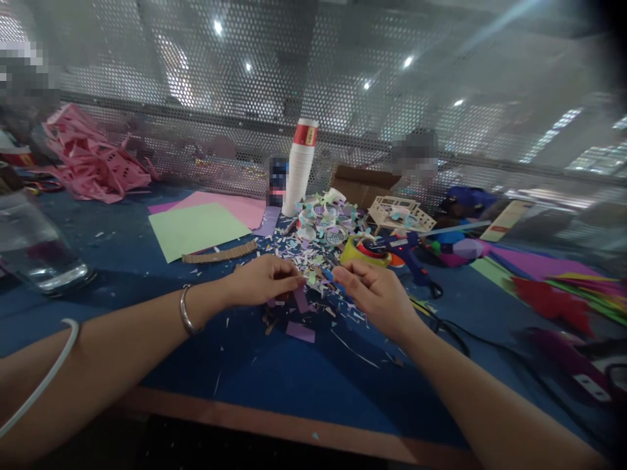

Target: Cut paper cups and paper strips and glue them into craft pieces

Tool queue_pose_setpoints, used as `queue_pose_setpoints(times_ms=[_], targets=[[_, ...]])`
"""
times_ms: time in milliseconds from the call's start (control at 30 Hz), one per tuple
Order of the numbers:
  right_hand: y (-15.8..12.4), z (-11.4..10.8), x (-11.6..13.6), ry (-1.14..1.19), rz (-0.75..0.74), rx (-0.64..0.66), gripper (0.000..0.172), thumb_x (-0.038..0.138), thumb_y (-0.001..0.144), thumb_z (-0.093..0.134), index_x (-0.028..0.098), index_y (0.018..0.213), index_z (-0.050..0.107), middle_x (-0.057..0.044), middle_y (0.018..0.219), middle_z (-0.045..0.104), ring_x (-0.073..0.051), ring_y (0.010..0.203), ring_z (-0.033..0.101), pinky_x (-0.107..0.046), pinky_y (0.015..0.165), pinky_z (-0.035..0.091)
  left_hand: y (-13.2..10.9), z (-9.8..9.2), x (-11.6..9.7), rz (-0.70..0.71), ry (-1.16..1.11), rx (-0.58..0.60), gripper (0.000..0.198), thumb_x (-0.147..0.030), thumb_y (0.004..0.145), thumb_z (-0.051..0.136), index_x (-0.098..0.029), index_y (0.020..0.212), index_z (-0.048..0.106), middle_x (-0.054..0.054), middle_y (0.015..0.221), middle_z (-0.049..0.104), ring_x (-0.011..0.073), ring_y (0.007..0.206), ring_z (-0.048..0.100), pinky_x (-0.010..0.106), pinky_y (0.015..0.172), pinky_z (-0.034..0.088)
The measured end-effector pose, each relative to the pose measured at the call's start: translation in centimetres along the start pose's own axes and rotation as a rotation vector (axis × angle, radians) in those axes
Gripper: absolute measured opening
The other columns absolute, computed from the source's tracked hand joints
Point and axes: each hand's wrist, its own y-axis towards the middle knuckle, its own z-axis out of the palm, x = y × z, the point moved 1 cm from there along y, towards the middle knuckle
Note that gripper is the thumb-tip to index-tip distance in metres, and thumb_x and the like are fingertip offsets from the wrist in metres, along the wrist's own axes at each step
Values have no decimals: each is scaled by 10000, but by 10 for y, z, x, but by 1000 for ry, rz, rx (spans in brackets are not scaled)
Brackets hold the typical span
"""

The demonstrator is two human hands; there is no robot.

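My left hand (262, 281) rests on the blue table cover (304, 385) with its fingers curled together over small purple paper pieces (300, 331). My right hand (375, 295) is close beside it, fingers pinched together just right of a heap of paper scraps (313, 258). What either hand pinches is too small to make out. A silver bangle (186, 311) sits on my left wrist.
Green paper (196, 228) and pink paper (240, 207) lie at the back left, with a corrugated strip (219, 254). A stack of white cups (300, 168), tape rolls (365, 250), a blue glue gun (409, 251), a wooden model (399, 213) and coloured sheets (548, 274) lie behind and right. A clear bottle (34, 251) lies left.
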Motion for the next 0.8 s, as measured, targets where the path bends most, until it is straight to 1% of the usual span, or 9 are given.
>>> queue_pose_setpoints(times_ms=[133, 233, 367, 467, 533, 567, 633, 733, 800], targets=[[1, 2, -1, 12, 5, -24, 445, 618, 933, 533, 203, 778, 567, 62, 555, 365, -96, 473, 364, -255, 457, 252, -1, -2, 2, 90, 194, -16, 354, -458, 925, 529, -180, 801, 709, 49, 705, 682, 146, 629, 571, 276, 581, 370], [1, 1, -1, 16, 23, -41, 442, 615, 930, 537, 200, 786, 584, 64, 534, 366, -101, 464, 367, -262, 460, 255, -1, -7, 2, 163, 374, -67, 331, -413, 940, 507, -194, 814, 720, 64, 764, 688, 165, 681, 565, 292, 617, 348], [3, 0, -5, 4, 28, -60, 428, 595, 934, 542, 196, 783, 589, 61, 546, 364, -104, 484, 358, -269, 481, 266, 2, -21, 3, 206, 542, -216, 307, -356, 956, 476, -200, 781, 675, 73, 784, 639, 192, 751, 544, 310, 676, 337], [1, 4, -2, -75, 3, -41, 407, 562, 947, 532, 202, 762, 567, 53, 567, 374, -108, 511, 349, -270, 501, 273, 4, -31, 8, 211, 551, -323, 296, -370, 967, 464, -196, 802, 638, 69, 799, 624, 186, 744, 528, 310, 676, 334], [-4, 9, 12, -136, -25, 7, 395, 530, 958, 523, 207, 731, 536, 36, 589, 434, -116, 538, 399, -270, 521, 297, 6, -37, 12, 198, 551, -361, 270, -368, 960, 476, -195, 813, 622, 56, 791, 616, 173, 720, 520, 304, 665, 331], [-8, 12, 23, -155, -45, 68, 384, 514, 958, 530, 210, 723, 531, 27, 595, 474, -119, 541, 430, -269, 520, 305, 6, -39, 15, 185, 558, -376, 268, -370, 956, 483, -196, 794, 607, 44, 764, 600, 166, 696, 507, 300, 654, 324], [-17, 19, 51, -177, -97, 208, 330, 501, 952, 547, 220, 781, 571, 33, 562, 512, -118, 483, 434, -269, 481, 289, 8, -44, 20, 161, 575, -413, 293, -387, 952, 491, -199, 741, 566, 15, 692, 544, 150, 642, 471, 295, 626, 302], [-39, 29, 84, -190, -336, 346, 319, 509, 954, 541, 224, 834, 616, -6, 629, 631, -136, 494, 515, -289, 454, 293, 9, -50, 27, 121, 571, -473, 336, -430, 956, 491, -205, 708, 525, -16, 616, 467, 133, 581, 424, 293, 599, 274], [-62, 36, 84, -177, -460, 361, 334, 541, 961, 507, 247, 891, 650, -15, 639, 667, -155, 498, 547, -312, 421, 265, 9, -53, 29, 102, 562, -496, 369, -446, 957, 490, -210, 674, 479, -28, 581, 423, 126, 555, 393, 296, 589, 261]])
